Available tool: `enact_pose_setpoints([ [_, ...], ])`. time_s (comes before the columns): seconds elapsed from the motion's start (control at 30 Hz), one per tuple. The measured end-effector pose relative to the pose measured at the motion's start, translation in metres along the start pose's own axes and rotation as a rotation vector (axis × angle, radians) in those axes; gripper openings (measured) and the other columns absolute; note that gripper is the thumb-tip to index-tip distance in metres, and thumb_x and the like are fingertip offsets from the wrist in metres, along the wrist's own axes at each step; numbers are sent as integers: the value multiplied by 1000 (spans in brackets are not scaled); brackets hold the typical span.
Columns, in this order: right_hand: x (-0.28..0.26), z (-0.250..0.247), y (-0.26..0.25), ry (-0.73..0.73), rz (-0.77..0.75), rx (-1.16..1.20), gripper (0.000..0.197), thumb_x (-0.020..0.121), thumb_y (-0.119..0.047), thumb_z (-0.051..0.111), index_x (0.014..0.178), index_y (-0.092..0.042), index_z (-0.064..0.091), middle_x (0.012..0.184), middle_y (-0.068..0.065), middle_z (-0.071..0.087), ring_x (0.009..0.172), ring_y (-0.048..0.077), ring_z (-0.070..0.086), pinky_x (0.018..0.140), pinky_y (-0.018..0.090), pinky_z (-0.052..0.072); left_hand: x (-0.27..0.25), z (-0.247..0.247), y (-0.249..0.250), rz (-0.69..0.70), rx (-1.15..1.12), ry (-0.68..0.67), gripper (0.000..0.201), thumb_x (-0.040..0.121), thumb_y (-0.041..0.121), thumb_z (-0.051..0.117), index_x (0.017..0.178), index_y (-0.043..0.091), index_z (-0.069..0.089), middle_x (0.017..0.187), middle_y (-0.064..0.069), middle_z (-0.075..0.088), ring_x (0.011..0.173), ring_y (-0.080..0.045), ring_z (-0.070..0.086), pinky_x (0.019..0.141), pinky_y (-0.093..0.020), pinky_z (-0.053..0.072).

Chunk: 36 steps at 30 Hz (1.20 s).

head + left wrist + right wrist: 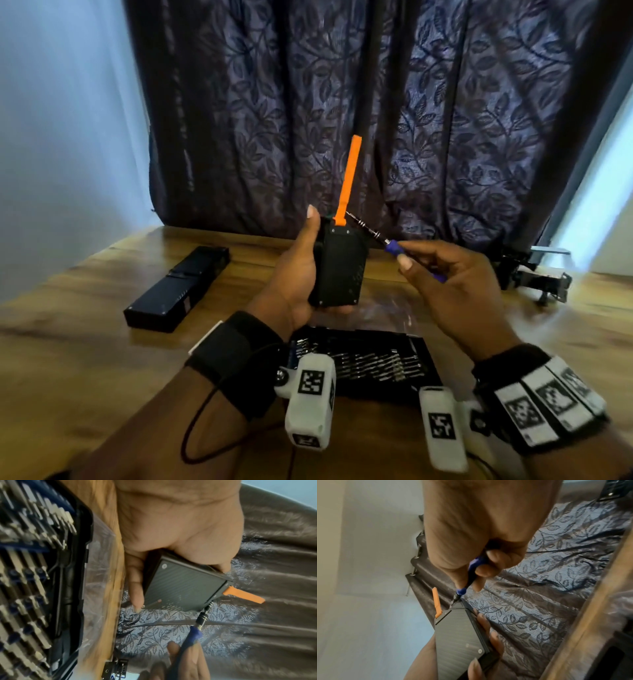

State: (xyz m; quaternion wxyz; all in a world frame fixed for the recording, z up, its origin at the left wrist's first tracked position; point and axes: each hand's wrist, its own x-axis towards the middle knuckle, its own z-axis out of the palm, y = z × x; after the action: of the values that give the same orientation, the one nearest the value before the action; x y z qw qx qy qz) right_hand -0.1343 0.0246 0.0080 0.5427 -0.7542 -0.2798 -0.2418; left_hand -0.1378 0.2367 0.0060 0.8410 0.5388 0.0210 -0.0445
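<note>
Clamping left fingers round black box, right fingers round screwdriver; bits in case.

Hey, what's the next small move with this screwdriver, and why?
Probably seat the screwdriver and start turning: the right hand pinches its handle, its tip is at the top corner of the black box, and the left hand grips that box.

Screwdriver tip sits behind the top of the black box, contact too small to tell; bit case half hidden by wrist cameras, bits blurred throughout.
</note>
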Motion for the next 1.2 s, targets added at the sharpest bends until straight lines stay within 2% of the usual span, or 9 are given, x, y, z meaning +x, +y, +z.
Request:
enact_pose_setpoints([
  [0.07, -2, -2, -4, 30, -64, -47, 21, 89, -14, 76, 108, -21, 79, 100, -17, 77, 95, -1, 72, 83, 13, 54, 0, -2, 0, 13, -14, 37, 116, 45, 98, 55, 120, 13, 75, 102, -15, 75, 81, -37, 73, 61, -51, 58],
  [0.2, -4, -4, -7, 20, -122, -97, 21, 88, -14, 78, 108, -20, 79, 101, -16, 76, 94, -4, 72, 84, 12, 54, 0, -5, 0, 27, -4, 135, 114, 43, 99, 51, 116, 15, 77, 109, -17, 77, 88, -38, 76, 64, -54, 59],
  [0.5, -4, -2, -6, -49, -133, -121, 24, 86, -16, 79, 107, -27, 77, 99, -29, 73, 94, -7, 71, 82, 9, 52, -4, 1, -3, 13, 64, 223, 99, 57, 96, 49, 111, 17, 76, 100, -13, 79, 84, -35, 78, 66, -56, 61],
  [0.67, -4, -1, -6, -58, -139, -157, 21, 89, -18, 77, 107, -27, 77, 99, -26, 72, 92, -9, 70, 79, 6, 50, -7, 3, 2, 30, 112, 256, 79, 79, 89, 47, 90, 18, 79, 92, -13, 80, 86, -38, 78, 70, -67, 60],
  [0.77, -2, -1, -7, -59, -144, -184, 18, 89, -19, 77, 107, -24, 78, 98, -24, 72, 91, -9, 70, 78, 4, 48, -10, 3, 3, 37, 148, 252, 77, 77, 88, 55, 94, 16, 79, 90, -11, 80, 82, -36, 78, 70, -65, 61],
  [0.9, 7, -2, -6, -76, -146, -184, 18, 88, -19, 79, 105, -24, 79, 96, -22, 74, 90, -7, 71, 78, 7, 50, -12, 2, 3, 52, 175, 257, 84, 68, 87, 66, 108, 14, 76, 90, -9, 74, 71, -27, 74, 63, -49, 62],
  [1.03, 20, -5, 2, 8, -214, -197, 19, 89, -19, 78, 108, -19, 79, 99, -15, 75, 90, -2, 72, 80, 13, 54, -8, -4, 2, 52, 78, 209, 109, 53, 101, 52, 111, 12, 77, 93, -15, 76, 77, -36, 73, 69, -56, 61],
  [1.13, 20, -7, 7, 68, -253, -194, 20, 90, -18, 78, 109, -13, 79, 101, -10, 76, 92, 0, 73, 82, 15, 55, -7, -6, 1, 73, 71, 218, 98, 64, 97, 55, 110, 14, 79, 91, -13, 76, 75, -33, 71, 67, -53, 60],
  [1.2, 19, -8, 8, 45, -265, -209, 21, 89, -18, 79, 110, -14, 78, 102, -11, 75, 93, 0, 73, 83, 15, 55, -6, -4, 0, 71, 92, 236, 90, 69, 93, 59, 110, 15, 79, 92, -14, 76, 75, -34, 71, 65, -51, 59],
])
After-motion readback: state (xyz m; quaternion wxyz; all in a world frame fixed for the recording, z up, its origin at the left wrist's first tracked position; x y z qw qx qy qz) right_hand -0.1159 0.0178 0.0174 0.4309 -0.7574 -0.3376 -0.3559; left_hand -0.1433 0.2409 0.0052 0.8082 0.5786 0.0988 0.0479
